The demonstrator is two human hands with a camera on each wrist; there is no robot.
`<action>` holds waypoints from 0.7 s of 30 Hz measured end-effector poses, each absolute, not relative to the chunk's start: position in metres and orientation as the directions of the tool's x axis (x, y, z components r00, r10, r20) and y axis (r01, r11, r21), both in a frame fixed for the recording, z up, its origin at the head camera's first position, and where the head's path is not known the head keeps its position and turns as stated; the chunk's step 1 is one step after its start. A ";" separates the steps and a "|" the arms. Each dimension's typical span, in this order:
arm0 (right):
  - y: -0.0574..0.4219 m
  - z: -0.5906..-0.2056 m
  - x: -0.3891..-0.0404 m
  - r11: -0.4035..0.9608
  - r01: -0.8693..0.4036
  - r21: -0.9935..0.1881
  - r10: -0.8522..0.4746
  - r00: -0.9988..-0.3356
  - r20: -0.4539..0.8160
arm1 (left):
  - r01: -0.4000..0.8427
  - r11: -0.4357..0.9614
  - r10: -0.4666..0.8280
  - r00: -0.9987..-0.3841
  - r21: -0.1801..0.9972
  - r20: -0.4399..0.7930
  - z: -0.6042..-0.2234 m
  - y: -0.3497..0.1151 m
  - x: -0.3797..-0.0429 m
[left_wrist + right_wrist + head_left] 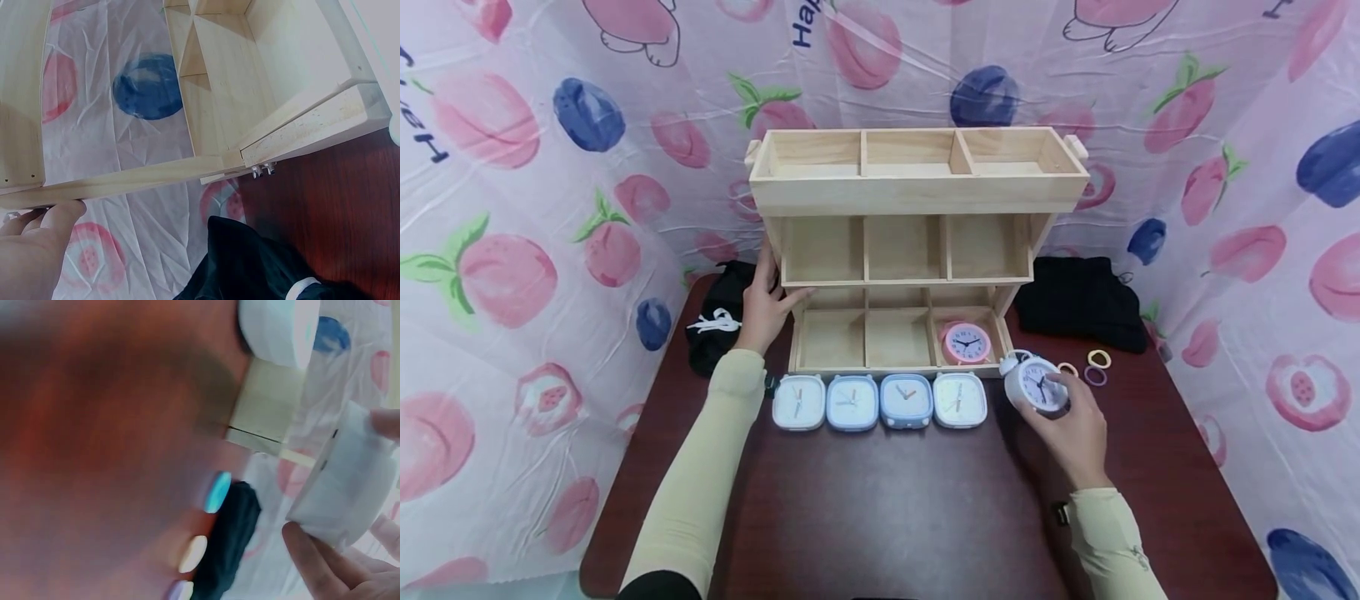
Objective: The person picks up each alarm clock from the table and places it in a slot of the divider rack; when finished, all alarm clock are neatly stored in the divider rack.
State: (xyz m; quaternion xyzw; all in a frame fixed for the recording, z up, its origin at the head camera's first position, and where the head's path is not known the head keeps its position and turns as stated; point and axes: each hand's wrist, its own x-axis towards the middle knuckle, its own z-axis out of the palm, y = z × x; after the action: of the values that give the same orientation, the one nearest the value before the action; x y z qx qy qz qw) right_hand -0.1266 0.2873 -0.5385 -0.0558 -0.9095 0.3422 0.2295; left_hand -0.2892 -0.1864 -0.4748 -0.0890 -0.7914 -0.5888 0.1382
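Note:
My right hand (1071,429) holds a white twin-bell alarm clock (1036,385), tilted, at the front right corner of a three-tier wooden organizer (917,197). The right wrist view shows fingers at both sides of the white clock body (350,481). With my left hand (765,307) I grip the organizer's left side at the middle tier. The left wrist view has its thumb and fingers against a wooden side bar (137,178). A pink alarm clock (967,342) stands in the bottom tier's right compartment.
Several square clocks, white and blue, lie in a row before the organizer, including a blue clock (906,400). Right of it are a black cloth (1078,302) and small rings, among them a purple ring (1095,377). A black pouch (718,321) with a white cord lies left.

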 end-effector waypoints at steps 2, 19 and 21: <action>0.283 -0.532 -0.134 0.755 -0.080 -0.651 0.247 -0.884 0.396 | 0.301 0.291 -0.020 -0.947 0.908 0.320 -0.475 -0.186 -0.290; 0.198 -0.500 -0.207 0.754 -0.261 -0.603 -0.021 -0.927 0.375 | 0.269 0.284 -0.003 -0.960 0.920 0.282 -0.449 -0.178 -0.273; 0.187 -0.499 -0.213 0.752 -0.247 -0.611 -0.037 -0.941 0.336 | 0.266 0.286 -0.001 -0.961 0.921 0.277 -0.449 -0.178 -0.273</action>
State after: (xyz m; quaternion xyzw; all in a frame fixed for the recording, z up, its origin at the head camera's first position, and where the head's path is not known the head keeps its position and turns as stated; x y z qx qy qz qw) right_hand -0.2130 0.1872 -0.4995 0.0771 -0.9234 0.3436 0.1530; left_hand -0.2731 -0.1780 -0.4494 -0.0834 -0.7940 -0.5915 0.1126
